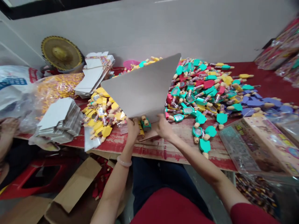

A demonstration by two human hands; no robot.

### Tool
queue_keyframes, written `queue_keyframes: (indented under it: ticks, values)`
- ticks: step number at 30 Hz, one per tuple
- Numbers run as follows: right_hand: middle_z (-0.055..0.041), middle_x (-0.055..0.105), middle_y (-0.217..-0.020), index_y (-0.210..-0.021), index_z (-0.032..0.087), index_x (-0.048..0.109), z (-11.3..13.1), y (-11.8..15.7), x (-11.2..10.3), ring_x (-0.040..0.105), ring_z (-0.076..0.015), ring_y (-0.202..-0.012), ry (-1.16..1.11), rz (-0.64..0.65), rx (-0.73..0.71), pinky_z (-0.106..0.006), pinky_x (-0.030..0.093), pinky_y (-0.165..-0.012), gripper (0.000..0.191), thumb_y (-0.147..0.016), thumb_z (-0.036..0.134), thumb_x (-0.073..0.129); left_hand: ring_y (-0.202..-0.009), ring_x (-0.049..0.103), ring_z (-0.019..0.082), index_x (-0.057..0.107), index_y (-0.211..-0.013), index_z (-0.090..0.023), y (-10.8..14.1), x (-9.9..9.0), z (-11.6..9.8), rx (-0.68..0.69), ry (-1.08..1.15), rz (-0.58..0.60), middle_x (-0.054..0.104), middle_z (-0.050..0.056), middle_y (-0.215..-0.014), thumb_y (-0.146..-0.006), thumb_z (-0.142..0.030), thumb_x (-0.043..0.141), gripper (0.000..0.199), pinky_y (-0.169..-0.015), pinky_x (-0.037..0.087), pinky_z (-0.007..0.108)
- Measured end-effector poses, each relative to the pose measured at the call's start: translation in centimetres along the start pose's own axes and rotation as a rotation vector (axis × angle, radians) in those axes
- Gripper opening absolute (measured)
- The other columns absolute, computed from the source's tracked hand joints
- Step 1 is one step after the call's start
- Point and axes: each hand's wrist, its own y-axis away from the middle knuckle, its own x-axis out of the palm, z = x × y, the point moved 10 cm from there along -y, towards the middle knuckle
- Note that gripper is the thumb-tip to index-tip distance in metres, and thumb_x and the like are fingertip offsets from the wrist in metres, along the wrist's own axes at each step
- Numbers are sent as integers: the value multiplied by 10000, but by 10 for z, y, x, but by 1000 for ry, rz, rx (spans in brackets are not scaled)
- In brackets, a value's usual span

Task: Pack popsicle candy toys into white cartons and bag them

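A large sheet of plain grey cardboard (142, 90) stands tilted up in front of me, its lower edge between my hands. My left hand (133, 128) is closed at the lower left corner of it. At the lower right my right hand (164, 127) grips the card, thumb on the near face and the other fingers mostly hidden. Between the hands, a green toy with a small bear head (146, 123) and a yellow toy (141, 132) lie by the card's bottom edge. Yellow bear-headed toys (100, 115) are heaped left of my left hand.
Green and red toys (203, 90) pile up on the right, with purple ones (263, 104) beyond. Printed packs in clear film (268, 143) lie near right. Stacks of folded white cards (59, 118) and a fan (61, 53) stand left. Another person's hand (9, 129) shows far left.
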Motion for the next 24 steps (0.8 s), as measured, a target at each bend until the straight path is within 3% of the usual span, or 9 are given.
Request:
queue_keyframes:
  ticks: [2, 4, 7, 11, 15, 18, 21, 24]
  values:
    - [-259, 566, -1367, -1468, 56, 410, -67, 3, -17, 547, -306, -1246, 140, -69, 193, -429, 476, -1022, 566, -904, 81, 371, -1218, 579, 245, 424, -1114, -230, -2, -2, 6, -14, -5, -8, 596, 124, -1217, -930, -253, 495, 199, -1122, 436, 425]
    - [-274, 556, -1391, -1449, 49, 454, -127, 4, -19, 523, -331, -1262, 331, 50, 337, -440, 475, -1000, 524, -937, 105, 360, -1196, 586, 245, 418, -1097, -239, -2, -3, 9, -24, -13, -29, 597, 117, -1190, -924, -252, 504, 194, -1108, 444, 431]
    - [-294, 510, -1464, -1443, 60, 488, -174, 9, -13, 494, -367, -1281, 439, 201, 344, -488, 457, -991, 527, -931, 98, 375, -1143, 595, 240, 407, -1084, -237, 0, -3, 10, -32, -21, -52, 595, 108, -1149, -924, -257, 496, 185, -1085, 457, 437]
    - [-314, 509, -1463, -1387, 33, 525, -180, 25, -1, 435, -366, -1341, 443, 281, 246, -510, 368, -1059, 507, -898, 63, 396, -1140, 592, 232, 410, -1092, -229, 2, -2, 5, -8, -18, -56, 593, 107, -1153, -927, -270, 476, 182, -1082, 452, 420]
    - [-305, 654, -1228, -1322, 8, 558, -181, 33, -4, 569, -347, -1182, 383, 344, 262, -463, 407, -989, 487, -845, 102, 536, -1135, 596, 237, 412, -1086, -223, 1, -3, 4, -25, -27, -57, 586, 119, -1160, -913, -267, 484, 192, -1073, 450, 406]
    - [-183, 722, -1037, -1257, 71, 620, -184, 35, -24, 665, -269, -944, 305, 392, 265, -362, 476, -855, 484, -805, 233, 675, -1155, 582, 247, 402, -1073, -228, 1, -4, 3, -25, -30, -58, 577, 118, -1157, -911, -267, 491, 189, -1086, 443, 425]
    - [-58, 713, -825, -1277, 109, 636, -179, 49, -50, 673, -211, -741, 58, 476, 231, -293, 500, -692, 519, -795, 301, 672, -1160, 578, 247, 404, -1066, -237, 2, -2, 5, -30, -36, -42, 573, 108, -1147, -921, -263, 487, 169, -1086, 446, 441]
    - [-62, 737, -847, -1309, 124, 651, -147, 70, -79, 710, -240, -809, -176, 514, 105, -304, 537, -690, 558, -765, 248, 652, -1154, 579, 244, 406, -1073, -234, 3, -1, 6, -25, -34, -41, 570, 103, -1134, -922, -251, 488, 173, -1087, 445, 442]
